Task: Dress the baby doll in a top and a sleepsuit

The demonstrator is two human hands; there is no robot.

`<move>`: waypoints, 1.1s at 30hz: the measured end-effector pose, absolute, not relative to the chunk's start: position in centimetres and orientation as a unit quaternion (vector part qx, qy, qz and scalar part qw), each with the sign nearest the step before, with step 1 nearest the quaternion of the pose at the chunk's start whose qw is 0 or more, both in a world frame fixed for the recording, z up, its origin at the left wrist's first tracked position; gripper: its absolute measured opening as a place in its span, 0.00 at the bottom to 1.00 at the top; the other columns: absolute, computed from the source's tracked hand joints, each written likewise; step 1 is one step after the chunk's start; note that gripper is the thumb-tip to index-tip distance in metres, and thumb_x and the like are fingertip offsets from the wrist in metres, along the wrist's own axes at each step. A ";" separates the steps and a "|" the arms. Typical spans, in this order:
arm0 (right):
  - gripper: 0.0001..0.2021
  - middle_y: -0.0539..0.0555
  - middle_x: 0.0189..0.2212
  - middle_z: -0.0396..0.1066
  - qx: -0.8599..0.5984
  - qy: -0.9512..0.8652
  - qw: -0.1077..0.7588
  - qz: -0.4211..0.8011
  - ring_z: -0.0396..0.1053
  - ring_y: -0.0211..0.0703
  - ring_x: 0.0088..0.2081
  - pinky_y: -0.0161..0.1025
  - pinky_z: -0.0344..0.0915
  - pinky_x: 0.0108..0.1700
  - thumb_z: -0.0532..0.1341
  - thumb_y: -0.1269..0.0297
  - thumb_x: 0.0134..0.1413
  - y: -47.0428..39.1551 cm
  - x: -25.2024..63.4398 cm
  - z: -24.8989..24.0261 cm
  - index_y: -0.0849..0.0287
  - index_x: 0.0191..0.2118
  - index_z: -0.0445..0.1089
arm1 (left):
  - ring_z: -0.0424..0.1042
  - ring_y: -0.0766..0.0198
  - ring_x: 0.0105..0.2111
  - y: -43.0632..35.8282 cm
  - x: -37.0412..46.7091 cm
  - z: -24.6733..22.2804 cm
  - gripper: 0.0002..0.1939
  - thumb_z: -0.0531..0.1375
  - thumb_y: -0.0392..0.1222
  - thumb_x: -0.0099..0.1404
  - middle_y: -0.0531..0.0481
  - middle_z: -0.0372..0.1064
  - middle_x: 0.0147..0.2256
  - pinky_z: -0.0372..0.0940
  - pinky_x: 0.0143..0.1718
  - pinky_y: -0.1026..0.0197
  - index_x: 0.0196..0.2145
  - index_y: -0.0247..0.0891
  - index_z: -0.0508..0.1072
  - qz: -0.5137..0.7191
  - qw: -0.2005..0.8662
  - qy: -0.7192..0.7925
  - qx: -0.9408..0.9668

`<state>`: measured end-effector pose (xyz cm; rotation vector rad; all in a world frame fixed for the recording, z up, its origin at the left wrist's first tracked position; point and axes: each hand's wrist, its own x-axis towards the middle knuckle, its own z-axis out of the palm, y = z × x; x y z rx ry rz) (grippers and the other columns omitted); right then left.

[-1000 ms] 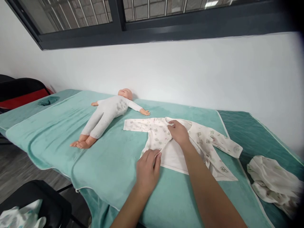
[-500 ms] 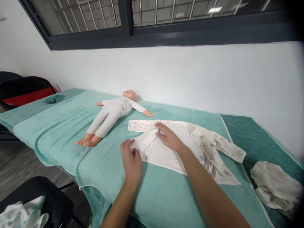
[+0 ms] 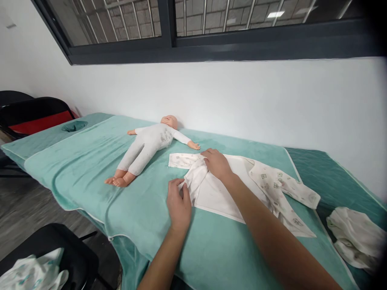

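The baby garment [image 3: 229, 187] lies opened flat on the teal towel [image 3: 90, 177], beside the doll [image 3: 148, 145]. The left hand [image 3: 179, 204] pinches its bunched near edge; the right hand [image 3: 217, 163] presses on the gathered flap with fingers curled together, seemingly keeping it open. Its sleeves run left-right along the table.

- A white baby garment [image 3: 238, 183] with small printed figures is spread open, inner side up, on teal cloth.
- Its left flap is bunched under the fingers [image 3: 208, 158]; one sleeve trails well beyond them.
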<state>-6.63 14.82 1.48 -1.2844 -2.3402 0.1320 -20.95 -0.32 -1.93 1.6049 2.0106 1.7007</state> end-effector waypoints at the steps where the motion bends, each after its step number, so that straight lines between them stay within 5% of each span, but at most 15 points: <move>1: 0.18 0.56 0.49 0.72 -0.457 -0.860 0.220 0.046 0.65 0.49 0.50 0.43 0.59 0.49 0.52 0.74 0.61 15.1 -6.8 1.6 0.54 0.51 0.72 | 0.69 0.59 0.43 -0.4 -21.0 -1.9 0.06 0.53 0.39 0.70 0.46 0.68 0.42 0.66 0.46 0.54 0.42 0.39 0.68 0.553 0.030 0.652 0.518; 12: 0.20 0.55 0.45 0.69 -0.414 -0.880 0.225 0.051 0.61 0.48 0.47 0.43 0.58 0.48 0.54 0.77 0.55 15.8 -6.5 0.6 0.52 0.49 0.73 | 0.70 0.60 0.45 -0.5 -21.0 -2.1 0.13 0.51 0.37 0.71 0.45 0.67 0.43 0.68 0.47 0.56 0.47 0.40 0.73 0.561 0.039 0.639 0.525; 16: 0.13 0.55 0.43 0.70 -0.419 -0.873 0.244 0.046 0.61 0.48 0.46 0.42 0.58 0.45 0.55 0.79 0.51 15.9 -7.0 0.7 0.55 0.38 0.70 | 0.70 0.60 0.44 -0.7 -20.9 -2.1 0.10 0.51 0.37 0.71 0.45 0.67 0.43 0.67 0.47 0.57 0.43 0.40 0.72 0.569 0.040 0.640 0.514; 23: 0.06 0.52 0.32 0.71 -0.446 -0.851 0.268 0.067 0.63 0.48 0.43 0.40 0.57 0.42 0.56 0.74 0.54 15.9 -6.8 0.8 0.55 0.35 0.66 | 0.68 0.60 0.44 -0.7 -20.7 -1.8 0.07 0.52 0.36 0.70 0.46 0.66 0.41 0.65 0.45 0.57 0.40 0.40 0.70 0.576 0.033 0.643 0.504; 33: 0.10 0.54 0.42 0.68 -0.458 -0.799 0.370 0.119 0.66 0.44 0.37 0.40 0.61 0.40 0.51 0.71 0.60 16.4 -7.7 -0.1 0.54 0.41 0.67 | 0.67 0.62 0.45 -0.9 -20.9 -2.1 0.11 0.50 0.30 0.70 0.46 0.64 0.44 0.64 0.46 0.59 0.42 0.40 0.70 0.587 -0.004 0.634 0.503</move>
